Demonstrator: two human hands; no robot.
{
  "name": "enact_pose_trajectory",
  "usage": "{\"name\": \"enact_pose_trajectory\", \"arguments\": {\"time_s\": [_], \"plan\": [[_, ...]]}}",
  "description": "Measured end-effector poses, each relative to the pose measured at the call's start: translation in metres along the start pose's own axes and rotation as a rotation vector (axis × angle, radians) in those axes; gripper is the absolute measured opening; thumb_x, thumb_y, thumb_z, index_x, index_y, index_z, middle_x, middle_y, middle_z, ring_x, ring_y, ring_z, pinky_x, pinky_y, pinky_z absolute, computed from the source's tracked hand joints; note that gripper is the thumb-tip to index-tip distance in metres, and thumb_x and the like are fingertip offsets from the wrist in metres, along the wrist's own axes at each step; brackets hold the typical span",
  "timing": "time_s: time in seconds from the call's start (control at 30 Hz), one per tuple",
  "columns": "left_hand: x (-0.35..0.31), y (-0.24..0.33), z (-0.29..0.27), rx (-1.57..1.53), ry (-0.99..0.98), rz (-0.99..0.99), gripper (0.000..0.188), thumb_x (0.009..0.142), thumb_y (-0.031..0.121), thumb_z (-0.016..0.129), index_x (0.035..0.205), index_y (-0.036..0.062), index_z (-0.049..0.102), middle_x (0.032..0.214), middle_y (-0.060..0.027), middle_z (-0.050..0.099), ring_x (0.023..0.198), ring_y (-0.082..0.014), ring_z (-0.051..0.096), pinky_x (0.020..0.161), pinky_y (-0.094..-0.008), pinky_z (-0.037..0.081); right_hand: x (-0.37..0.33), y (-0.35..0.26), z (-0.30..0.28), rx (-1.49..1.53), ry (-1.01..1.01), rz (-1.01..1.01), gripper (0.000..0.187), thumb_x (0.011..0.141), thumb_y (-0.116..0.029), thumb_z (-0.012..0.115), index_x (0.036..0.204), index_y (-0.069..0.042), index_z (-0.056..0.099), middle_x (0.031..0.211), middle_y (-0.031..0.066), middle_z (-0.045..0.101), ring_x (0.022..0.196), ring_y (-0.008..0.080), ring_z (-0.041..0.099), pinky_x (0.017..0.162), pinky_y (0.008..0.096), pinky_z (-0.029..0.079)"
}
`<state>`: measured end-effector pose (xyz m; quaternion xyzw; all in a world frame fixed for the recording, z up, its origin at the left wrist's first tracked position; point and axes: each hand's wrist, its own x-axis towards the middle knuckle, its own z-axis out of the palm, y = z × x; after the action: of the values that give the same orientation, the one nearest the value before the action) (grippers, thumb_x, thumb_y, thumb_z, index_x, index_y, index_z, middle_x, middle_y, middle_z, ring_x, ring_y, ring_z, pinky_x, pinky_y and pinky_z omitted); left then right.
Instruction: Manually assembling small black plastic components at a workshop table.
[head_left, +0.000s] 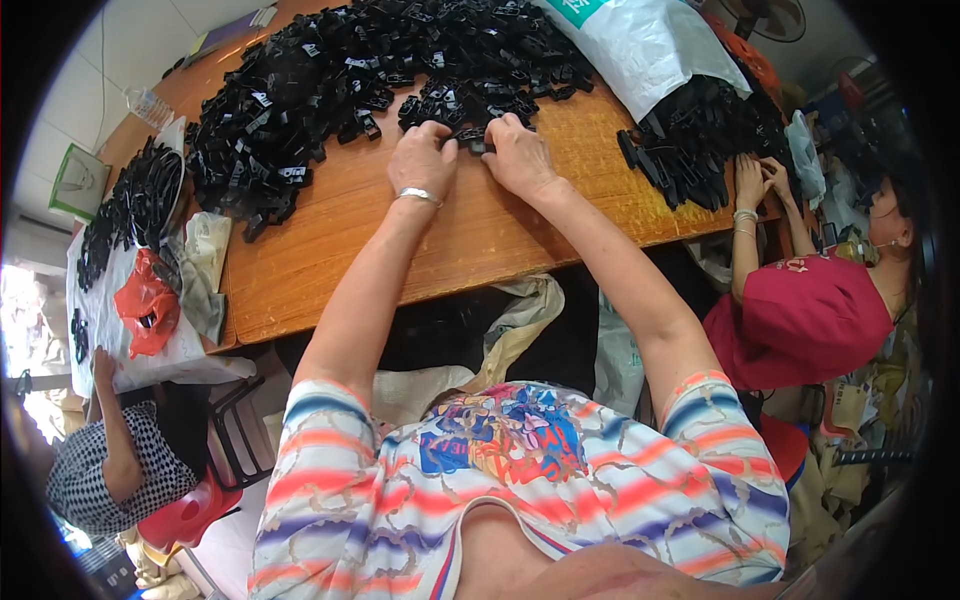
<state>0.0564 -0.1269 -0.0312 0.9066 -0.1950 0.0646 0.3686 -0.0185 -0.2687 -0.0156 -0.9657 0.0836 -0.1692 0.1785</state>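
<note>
A large heap of small black plastic pieces (300, 95) spreads over the far part of the wooden table (330, 270). Both my hands are at a smaller cluster of the same pieces (455, 105) at the heap's near edge. My left hand (420, 162), with a silver bracelet, has its fingers curled down against the cluster; what lies under them is hidden. Close beside it, my right hand (522, 158) is closed, thumb and fingers on a black plastic piece (477, 146) that shows between the hands. The exact kind of piece is too small to tell.
On the right, a white sack (650, 50) spills longer black parts (690, 140), where a co-worker in a red top (815, 315) works with both hands. Another person in checkered clothing (110, 470) sits at left, near a red plastic bag (147, 305) and more black parts (145, 190).
</note>
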Motion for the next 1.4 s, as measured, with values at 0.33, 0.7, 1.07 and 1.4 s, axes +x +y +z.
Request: {"name": "enact_pose_trajectory", "arguments": {"time_s": [0.33,0.7,1.07,1.4], "plan": [[-0.033,-0.043,-0.057,-0.114,-0.216,-0.077,0.025,0.083,0.031,0.067,0.095,0.0086,0.072,0.085,-0.0089,0.07,0.081,-0.0251,0.068,0.074,-0.0366,0.053,-0.024,0.003,-0.017,0.198,-0.234,-0.098,0.028,0.071,-0.011,0.081,0.084,-0.002,0.058,0.082,0.0148,0.064,0.087,0.0343,0.063,0.077,0.0412,0.05],[-0.047,-0.051,-0.061,-0.024,-0.159,0.107,0.024,0.076,0.016,0.076,0.099,0.0115,0.07,0.098,-0.007,0.064,0.091,-0.0284,0.063,0.079,-0.0392,0.052,-0.02,-0.05,-0.004,0.285,-0.058,-0.32,0.021,0.076,0.0,0.069,0.097,0.0,0.063,0.092,0.0155,0.059,0.085,0.0331,0.063,0.076,0.0385,0.052],[-0.047,-0.055,-0.066,-0.042,-0.239,0.139,0.026,0.072,0.014,0.079,0.097,0.0117,0.072,0.096,-0.007,0.063,0.094,-0.0275,0.062,0.08,-0.0391,0.051,-0.014,-0.066,0.012,0.275,-0.152,-0.307,0.02,0.073,0.0,0.072,0.092,-0.001,0.066,0.094,0.0156,0.061,0.09,0.0347,0.063,0.079,0.0407,0.052],[-0.037,-0.053,-0.072,-0.34,-0.362,-0.064,0.024,0.08,0.023,0.073,0.093,0.0031,0.072,0.086,-0.0121,0.068,0.082,-0.0239,0.066,0.075,-0.035,0.052,-0.013,-0.062,0.012,0.269,-0.234,-0.289,0.024,0.071,-0.006,0.076,0.094,-0.002,0.07,0.094,0.0175,0.063,0.091,0.0364,0.062,0.081,0.0422,0.051]]}}
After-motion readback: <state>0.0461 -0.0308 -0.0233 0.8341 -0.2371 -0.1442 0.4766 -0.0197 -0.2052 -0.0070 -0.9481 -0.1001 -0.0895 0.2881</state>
